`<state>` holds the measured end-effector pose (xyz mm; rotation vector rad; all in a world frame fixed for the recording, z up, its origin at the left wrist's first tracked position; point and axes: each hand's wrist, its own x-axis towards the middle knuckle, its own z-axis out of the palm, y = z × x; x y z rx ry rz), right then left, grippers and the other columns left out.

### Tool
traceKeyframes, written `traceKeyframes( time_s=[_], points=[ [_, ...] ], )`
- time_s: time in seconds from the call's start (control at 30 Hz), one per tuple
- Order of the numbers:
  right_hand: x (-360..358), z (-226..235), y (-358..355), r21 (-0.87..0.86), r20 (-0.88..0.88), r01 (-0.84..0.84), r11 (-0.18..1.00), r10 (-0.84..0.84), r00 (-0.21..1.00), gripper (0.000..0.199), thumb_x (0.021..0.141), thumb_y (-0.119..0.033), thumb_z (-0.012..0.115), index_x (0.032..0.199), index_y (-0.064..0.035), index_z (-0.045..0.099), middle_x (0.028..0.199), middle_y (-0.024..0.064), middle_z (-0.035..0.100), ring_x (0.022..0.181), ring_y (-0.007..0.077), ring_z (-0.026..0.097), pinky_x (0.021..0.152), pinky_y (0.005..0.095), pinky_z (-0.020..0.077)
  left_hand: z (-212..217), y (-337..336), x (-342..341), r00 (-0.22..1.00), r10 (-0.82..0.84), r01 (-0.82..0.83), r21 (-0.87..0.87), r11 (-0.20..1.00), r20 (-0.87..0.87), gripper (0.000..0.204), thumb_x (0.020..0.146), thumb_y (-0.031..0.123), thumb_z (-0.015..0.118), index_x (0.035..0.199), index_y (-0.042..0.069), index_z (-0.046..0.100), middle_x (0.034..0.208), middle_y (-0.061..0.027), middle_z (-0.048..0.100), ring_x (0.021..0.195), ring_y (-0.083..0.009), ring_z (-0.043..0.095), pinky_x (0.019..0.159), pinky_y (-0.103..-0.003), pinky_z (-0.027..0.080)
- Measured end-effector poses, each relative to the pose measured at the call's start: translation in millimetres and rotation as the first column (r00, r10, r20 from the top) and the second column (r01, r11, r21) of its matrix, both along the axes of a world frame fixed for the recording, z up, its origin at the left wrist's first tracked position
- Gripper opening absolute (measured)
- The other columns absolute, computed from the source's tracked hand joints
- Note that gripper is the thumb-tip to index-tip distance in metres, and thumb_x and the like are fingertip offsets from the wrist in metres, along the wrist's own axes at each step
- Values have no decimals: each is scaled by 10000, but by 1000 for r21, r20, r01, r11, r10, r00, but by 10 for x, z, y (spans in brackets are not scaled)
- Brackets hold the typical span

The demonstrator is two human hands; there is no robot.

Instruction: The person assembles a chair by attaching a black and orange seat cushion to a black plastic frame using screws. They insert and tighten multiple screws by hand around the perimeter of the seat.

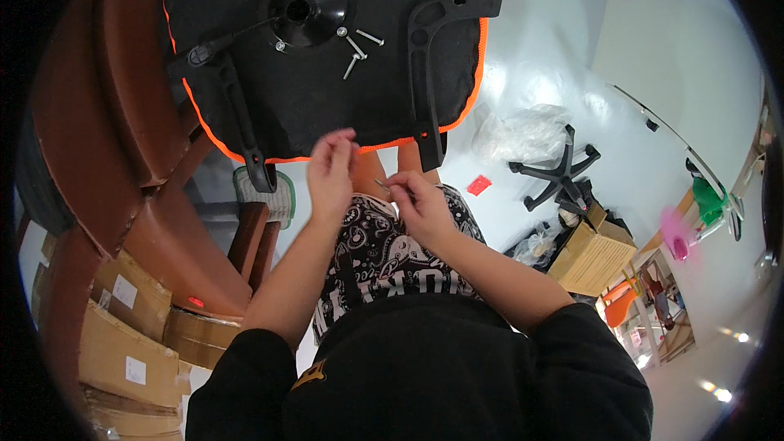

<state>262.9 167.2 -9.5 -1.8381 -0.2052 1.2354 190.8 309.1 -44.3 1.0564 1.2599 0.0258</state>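
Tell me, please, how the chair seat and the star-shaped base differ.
The chair seat is a broad panel, while the star-shaped base has slim, spreading legs. The chair seat has bright orange edging; the star-shaped base shows none. Both are mostly black.

Room btwn armrests (422,73) nr orange edge (384,146); bolts (356,47), hub (320,21) obstruct beyond.

Matt cloth on the seat (310,106), smooth plastic on the armrests (422,73), shiny metal on the bolts (371,37).
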Motion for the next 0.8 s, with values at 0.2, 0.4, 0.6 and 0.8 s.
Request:
traceKeyframes(
  time_s=[0.2, 0.4, 0.6, 0.8],
  points=[
    [75, 45, -151, -71, -21, -81, 994, 80, 997, 142, 870, -95, 603, 991, -25, 621, 760, 75, 623, 605, 125, 584, 558, 257, 463, 100, -497, -326, 986, 105, -145, -362, 921, -128, 218, 954, 197, 490, 1043, 33, 602, 817, -1, 578, 701, -78, 516, 622, -222, 418],
    [161, 39, 28, 16, 26, -23, 1000, 23, 999, 179, 852, -54, 619, 1029, -31, 624, 761, 46, 624, 592, 75, 563, 538, 225, 448, 183, -487, -197, 973, 194, -231, -472, 851, -128, 280, 975, 235, 421, 1061, 43, 606, 831, -13, 579, 722, -89, 532, 620, -226, 434],
    [318, -20, 119, 40, 68, 121, 992, -124, 990, 202, 863, -52, 610, 1064, -39, 613, 841, 21, 620, 624, 57, 531, 551, 197, 435, 135, -438, -151, 927, 339, -372, -526, 765, -163, 297, 962, 292, 436, 1066, 54, 580, 845, -14, 569, 743, -116, 532, 672, -257, 439],
    [547, -185, -119, -13, -10, 476, 879, -476, 879, 136, 928, -130, 536, 977, -8, 572, 816, 51, 609, 523, 36, 435, 462, 186, 350, -204, -579, -224, 604, 694, -764, -533, 364, -392, 458, 880, 482, 543, 1150, 116, 483, 1093, -52, 497, 986, -194, 495, 836, -368, 405]
  ],
)
